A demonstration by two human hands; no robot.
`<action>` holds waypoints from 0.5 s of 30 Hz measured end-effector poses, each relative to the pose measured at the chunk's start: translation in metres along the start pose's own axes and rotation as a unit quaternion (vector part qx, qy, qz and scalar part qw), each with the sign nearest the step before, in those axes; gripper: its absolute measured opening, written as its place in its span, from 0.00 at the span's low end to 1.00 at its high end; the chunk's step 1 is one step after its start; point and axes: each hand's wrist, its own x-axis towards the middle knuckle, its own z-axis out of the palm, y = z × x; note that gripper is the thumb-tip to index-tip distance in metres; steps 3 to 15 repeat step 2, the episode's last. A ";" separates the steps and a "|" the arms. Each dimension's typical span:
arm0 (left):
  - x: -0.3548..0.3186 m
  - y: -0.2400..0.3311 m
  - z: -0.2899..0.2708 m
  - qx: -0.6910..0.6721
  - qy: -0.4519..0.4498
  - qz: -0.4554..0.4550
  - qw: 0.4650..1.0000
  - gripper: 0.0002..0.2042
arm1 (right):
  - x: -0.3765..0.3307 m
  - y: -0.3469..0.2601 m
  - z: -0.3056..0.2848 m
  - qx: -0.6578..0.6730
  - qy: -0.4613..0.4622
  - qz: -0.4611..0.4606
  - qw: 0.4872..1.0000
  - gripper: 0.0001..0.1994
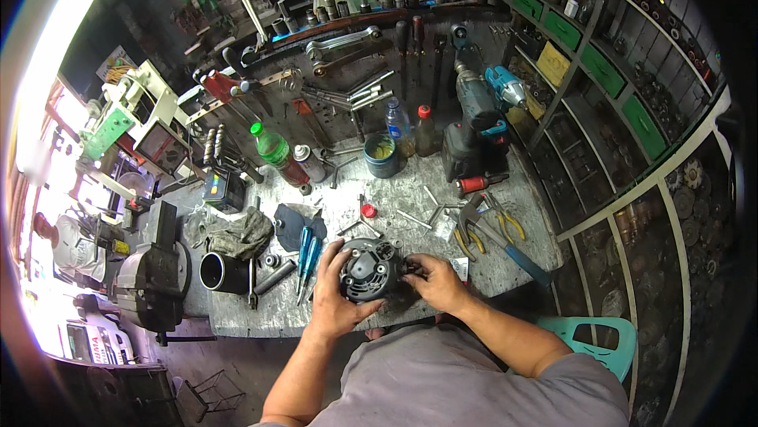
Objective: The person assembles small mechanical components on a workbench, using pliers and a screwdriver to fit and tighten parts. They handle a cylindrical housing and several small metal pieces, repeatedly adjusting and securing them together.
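A dark round alternator with a vented end cover sits at the bench's front edge, right before me. My left hand is wrapped round its left side, the thumb near its lower rim. At the alternator's right side, my right hand has its fingers pinched on a small dark part, too shaded to name. Whether that part is joined to the alternator, I cannot tell. Just left of my left hand lie blue-handled screwdrivers. A T-shaped wrench rests behind the alternator, near a red cap.
Right of my hands lie a hammer and yellow-handled pliers. A cordless impact wrench stands behind them. Toward the back are bottles and a blue tin. To the left are a black cylinder and a bench vise.
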 end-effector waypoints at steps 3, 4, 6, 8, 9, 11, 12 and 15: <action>0.008 0.005 -0.006 0.020 -0.075 -0.033 0.996 0.58 | -0.001 0.002 0.001 -0.010 -0.005 0.020 1.000 0.22; 0.008 0.005 -0.006 0.020 -0.075 -0.033 0.996 0.58 | -0.001 0.002 0.001 -0.010 -0.005 0.020 1.000 0.22; 0.008 0.005 -0.006 0.020 -0.075 -0.033 0.996 0.58 | -0.001 0.002 0.001 -0.010 -0.005 0.020 1.000 0.22; 0.008 0.005 -0.006 0.020 -0.075 -0.033 0.996 0.58 | -0.001 0.002 0.001 -0.010 -0.005 0.020 1.000 0.22; 0.008 0.005 -0.006 0.020 -0.075 -0.033 0.996 0.58 | -0.001 0.002 0.001 -0.010 -0.005 0.020 1.000 0.22; 0.008 0.005 -0.006 0.020 -0.075 -0.033 0.996 0.58 | -0.001 0.002 0.001 -0.010 -0.005 0.020 1.000 0.22; 0.008 0.005 -0.006 0.020 -0.075 -0.033 0.996 0.58 | -0.001 0.002 0.001 -0.010 -0.005 0.020 1.000 0.22; 0.008 0.005 -0.006 0.020 -0.075 -0.033 0.996 0.58 | -0.001 0.002 0.001 -0.010 -0.005 0.020 1.000 0.22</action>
